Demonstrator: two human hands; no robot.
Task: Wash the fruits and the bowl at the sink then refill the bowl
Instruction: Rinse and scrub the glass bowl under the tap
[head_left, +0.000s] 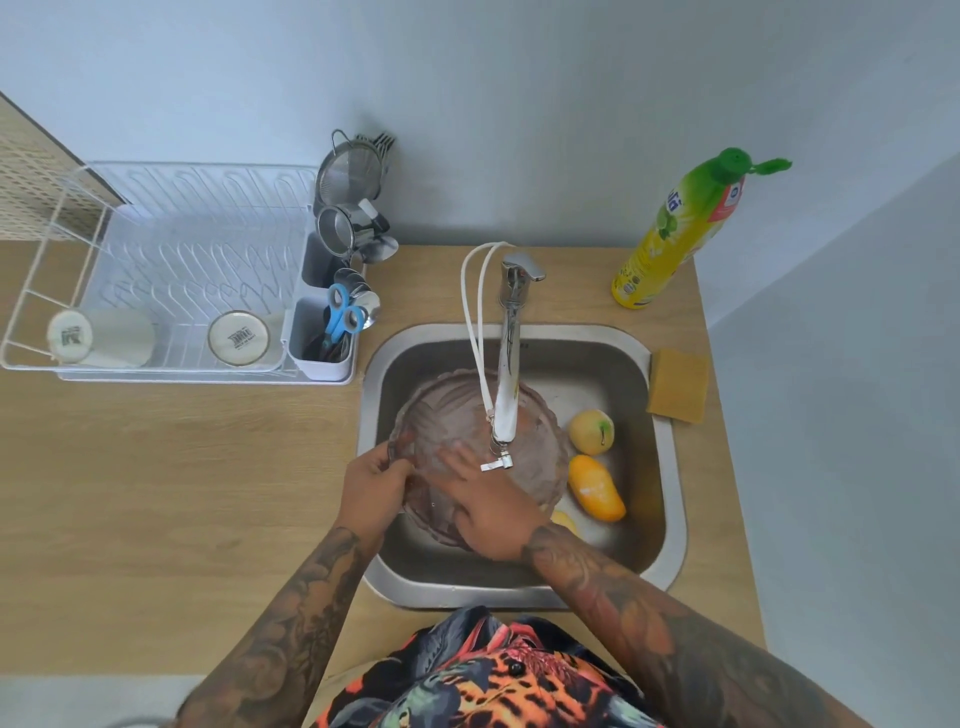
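A pinkish ribbed glass bowl (447, 410) sits tilted in the steel sink (670, 467) under the tap (511, 364). My left hand (371, 491) grips the bowl's left rim. My right hand (485, 506) lies inside the bowl with its fingers spread flat against the glass. To the right of the bowl, on the sink floor, lie a yellow apple-like fruit (591, 432) and an orange mango (596, 488). A third yellow fruit (565, 521) peeks out beside my right wrist, mostly hidden.
A yellow sponge (678, 392) rests on the sink's right edge. A dish soap bottle (675, 234) stands at the back right. A white dish rack (171, 270) with two cups and a cutlery holder (324, 332) occupies the counter to the left.
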